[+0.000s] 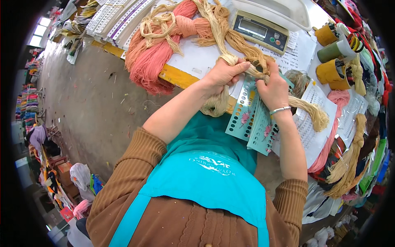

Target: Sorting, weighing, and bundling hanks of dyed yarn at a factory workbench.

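My left hand [225,75] is closed round a cream yarn skein [218,103], whose looped end hangs over the table edge below it. Close by on the right, my right hand [271,84] pinches the same cream strands and a tan yarn skein [236,41] where they cross. A loose tail of cream yarn [314,113] runs out to the right past my wrist. Under my hands lie pale green cards [242,111] punched with rows of holes and printed with pink flowers. A large bundle of coral pink yarn [152,61] rests to the left.
A digital scale [259,31] with a clear plastic tray [284,12] stands at the back. Yellow tubes [329,74] and a green tube [332,53] are on the right, near papers [314,129] and more skeins [354,152]. White punched cards [119,20] are stacked far left.
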The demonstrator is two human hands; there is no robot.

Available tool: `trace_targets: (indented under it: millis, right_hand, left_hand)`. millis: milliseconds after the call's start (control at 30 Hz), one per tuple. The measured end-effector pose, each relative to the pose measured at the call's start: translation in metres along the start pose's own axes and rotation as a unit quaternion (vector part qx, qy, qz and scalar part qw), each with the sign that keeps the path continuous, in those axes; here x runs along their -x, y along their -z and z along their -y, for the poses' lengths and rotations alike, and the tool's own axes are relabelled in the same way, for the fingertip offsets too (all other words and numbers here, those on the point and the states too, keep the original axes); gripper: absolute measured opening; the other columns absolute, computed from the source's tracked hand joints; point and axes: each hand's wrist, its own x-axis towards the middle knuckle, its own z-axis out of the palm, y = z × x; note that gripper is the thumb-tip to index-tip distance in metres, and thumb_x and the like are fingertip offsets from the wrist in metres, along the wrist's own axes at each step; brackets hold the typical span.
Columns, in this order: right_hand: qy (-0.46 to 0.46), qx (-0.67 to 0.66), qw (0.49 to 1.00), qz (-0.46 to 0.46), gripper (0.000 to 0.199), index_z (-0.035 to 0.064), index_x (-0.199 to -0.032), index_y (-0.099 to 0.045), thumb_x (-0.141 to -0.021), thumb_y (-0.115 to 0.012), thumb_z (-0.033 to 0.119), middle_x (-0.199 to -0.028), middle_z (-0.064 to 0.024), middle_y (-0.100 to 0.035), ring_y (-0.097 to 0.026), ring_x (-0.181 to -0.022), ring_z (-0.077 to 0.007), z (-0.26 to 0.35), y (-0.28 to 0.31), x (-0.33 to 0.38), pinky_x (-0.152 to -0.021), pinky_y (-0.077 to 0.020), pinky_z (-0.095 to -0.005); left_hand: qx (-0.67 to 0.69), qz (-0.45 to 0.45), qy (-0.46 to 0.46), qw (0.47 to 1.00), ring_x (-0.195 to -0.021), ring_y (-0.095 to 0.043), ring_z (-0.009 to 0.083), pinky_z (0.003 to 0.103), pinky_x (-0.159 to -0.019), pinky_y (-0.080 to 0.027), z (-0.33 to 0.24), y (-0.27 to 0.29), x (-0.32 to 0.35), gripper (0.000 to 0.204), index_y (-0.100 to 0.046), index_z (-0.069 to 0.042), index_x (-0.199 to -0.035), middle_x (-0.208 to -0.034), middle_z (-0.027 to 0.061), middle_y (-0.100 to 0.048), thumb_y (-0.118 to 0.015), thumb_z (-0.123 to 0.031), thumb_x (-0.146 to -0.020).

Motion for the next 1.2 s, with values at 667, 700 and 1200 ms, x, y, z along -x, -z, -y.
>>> trace_targets:
  millis: [667,700,1200]
  right_hand:
    - [-0.039,-0.088,0.983,0.156,0.051,0.0034,-0.133,-0.044,-0.087,-0.057,0.023,-0.098,-0.0169,-0.066,-0.065,-0.082,-0.0288,-0.013,-0.003,-0.015,-0.08,-0.0501,-0.0366]
    - [-0.04,-0.087,0.983,0.156,0.051,0.0034,-0.133,-0.044,-0.087,-0.057,0.023,-0.098,-0.0169,-0.066,-0.065,-0.082,-0.0288,-0.015,-0.004,-0.016,-0.08,-0.0501,-0.0366]
    - [-0.073,-0.299,0.927,0.213,0.078,-0.0032,-0.136,-0.04,-0.077,-0.082,0.026,-0.11,-0.0121,-0.062,-0.064,-0.096,-0.0149,-0.028,-0.011,-0.029,-0.08,-0.0514,-0.0259]
  left_hand:
    - [0.226,0.055,0.082,0.969,-0.043,-0.029,0.001,0.016,-0.038,-0.021,0.014,-0.006,0.009,0.02,-0.064,-0.005,-0.097,-0.06,-0.0066,-0.042,-0.057,-0.024,-0.096]
    - [0.226,0.056,0.082,0.969,-0.043,-0.029,0.001,0.016,-0.038,-0.021,0.014,-0.004,0.009,0.02,-0.064,-0.005,-0.097,-0.06,-0.0066,-0.042,-0.057,-0.024,-0.096]
    - [-0.309,0.073,-0.155,0.935,-0.069,-0.059,0.0171,0.032,-0.067,-0.048,0.018,-0.01,-0.01,0.033,-0.062,-0.006,-0.121,-0.092,0.0074,-0.067,-0.055,-0.008,-0.089]
